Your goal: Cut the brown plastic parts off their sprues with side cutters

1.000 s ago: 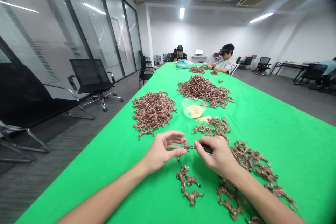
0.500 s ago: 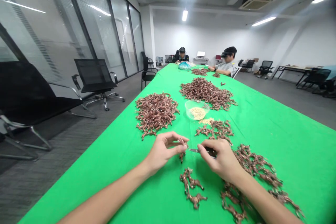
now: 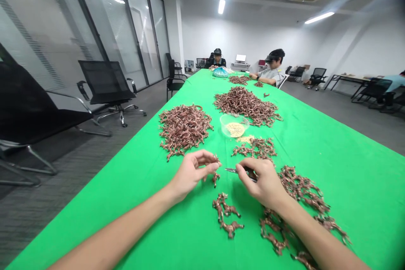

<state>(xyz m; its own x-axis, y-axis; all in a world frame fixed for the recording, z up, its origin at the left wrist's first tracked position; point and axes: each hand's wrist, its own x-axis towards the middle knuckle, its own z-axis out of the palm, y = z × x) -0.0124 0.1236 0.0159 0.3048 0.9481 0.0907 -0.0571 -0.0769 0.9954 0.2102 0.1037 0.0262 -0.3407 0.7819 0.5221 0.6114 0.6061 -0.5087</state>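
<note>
My left hand [image 3: 193,172] pinches a small brown animal figurine [image 3: 216,178] between thumb and fingers; the fingers hide part of it. My right hand [image 3: 261,179] is closed around a slim pointed metal tool [image 3: 231,170] with a dark handle, whose exact kind I cannot make out. The tool's tip points left at the figurine, with a gap between them. On the green cloth below the hands lies a small group of brown figurines [image 3: 230,228]. More loose figurines [image 3: 300,190] are spread beside and under my right forearm.
Large figurine piles lie at left [image 3: 186,128] and farther back [image 3: 247,105]. A clear bowl [image 3: 223,128] holds pale small pieces, some spilled beside it. Two people sit at the far end near a blue bag [image 3: 220,72]. Office chairs [image 3: 106,82] stand left of the table.
The view has shifted slightly, moving the scene up and left. The tool tip has drawn a little away from the figurine; both hands keep their holds.
</note>
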